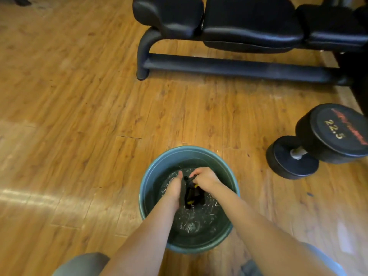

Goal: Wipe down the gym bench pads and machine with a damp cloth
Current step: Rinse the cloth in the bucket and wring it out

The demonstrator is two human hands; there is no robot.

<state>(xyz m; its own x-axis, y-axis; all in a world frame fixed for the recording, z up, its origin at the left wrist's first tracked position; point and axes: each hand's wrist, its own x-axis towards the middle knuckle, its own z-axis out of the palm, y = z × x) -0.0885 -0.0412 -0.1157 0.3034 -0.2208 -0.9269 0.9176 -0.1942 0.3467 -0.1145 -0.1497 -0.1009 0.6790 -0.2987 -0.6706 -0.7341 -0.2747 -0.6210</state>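
Both hands in green bucket [148, 188] on wood floor [79, 116]. Right hand [205, 179] grip pinches dark wet cloth [192, 194] above rippling water; left hand [175, 189] grip curls round cloth's side. Black bench pads [249, 22] beyond; dumbbell [322, 140] to the right.

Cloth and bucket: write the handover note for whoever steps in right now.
Left hand and right hand both grip the dark cloth over the water in the green bucket on the floor.
Bench pads lie ahead, beyond the bucket; a dumbbell lies to the right.
Done: cloth wetted.
Left: wring it out, then wipe the pads and the machine frame.
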